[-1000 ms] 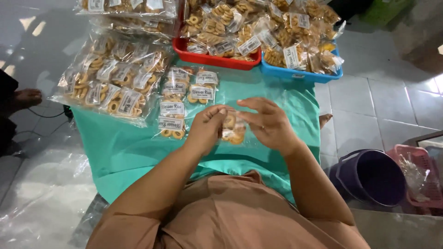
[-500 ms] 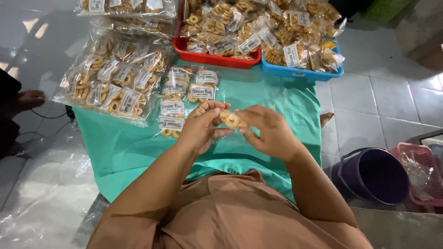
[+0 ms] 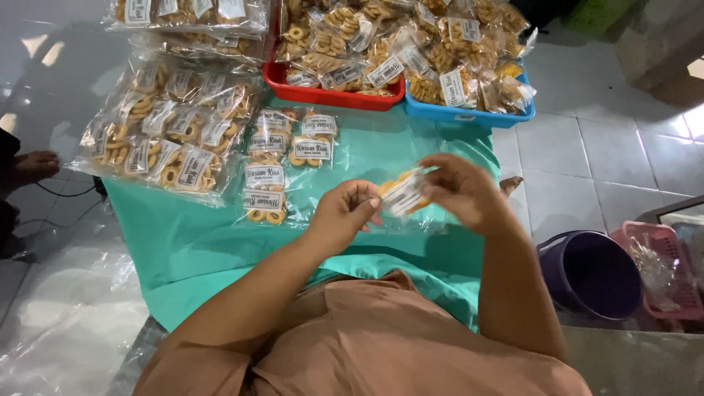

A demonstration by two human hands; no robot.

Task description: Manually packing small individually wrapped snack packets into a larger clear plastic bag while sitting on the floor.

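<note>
Where both hands' grip meets: packet (image 3: 402, 195).

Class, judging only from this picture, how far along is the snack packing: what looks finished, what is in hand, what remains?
Done: labelled snack packets fill the red tray and blue tray, with more rows on the green cloth. In hand: the left hand and right hand both grip one small packet. Left: no unpacked snacks are visible, so that cannot be judged.
</note>
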